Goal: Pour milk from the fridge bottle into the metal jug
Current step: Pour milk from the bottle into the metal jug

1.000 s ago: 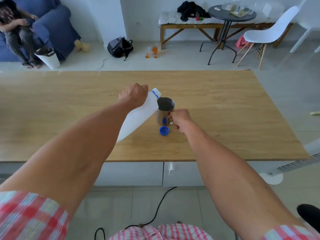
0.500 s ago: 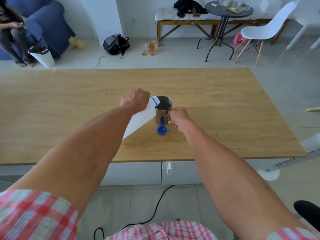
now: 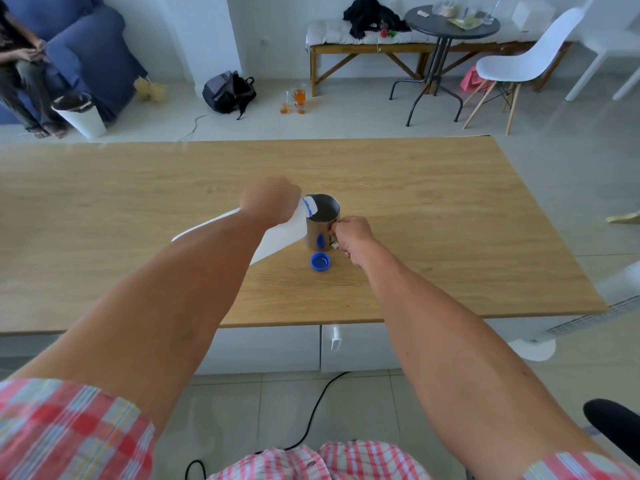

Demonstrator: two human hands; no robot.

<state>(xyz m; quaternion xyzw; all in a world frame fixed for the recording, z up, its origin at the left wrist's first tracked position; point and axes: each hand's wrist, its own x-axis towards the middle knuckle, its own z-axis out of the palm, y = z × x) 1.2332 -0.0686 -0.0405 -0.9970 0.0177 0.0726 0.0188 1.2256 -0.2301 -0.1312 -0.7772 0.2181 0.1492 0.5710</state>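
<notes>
A white plastic milk bottle [image 3: 282, 235] with a blue ring at its neck is tipped steeply to the right, its mouth over the rim of the metal jug [image 3: 322, 221]. My left hand [image 3: 272, 202] grips the bottle near its neck. The jug stands upright on the wooden table [image 3: 450, 220], and my right hand [image 3: 351, 237] is closed on its handle at the right side. The blue bottle cap [image 3: 321, 262] lies upside down on the table just in front of the jug. I cannot make out a milk stream.
The table's front edge runs below my forearms, with white drawers under it. Beyond the far edge are a backpack [image 3: 228, 91], a white bin [image 3: 81, 114], a bench, a round side table and a white chair [image 3: 519, 64]. A person sits on the blue sofa [image 3: 86, 53].
The bottle has tipped further over, its base rising to the left and its mouth dropping closer to the jug's rim. The right hand has stayed on the handle.
</notes>
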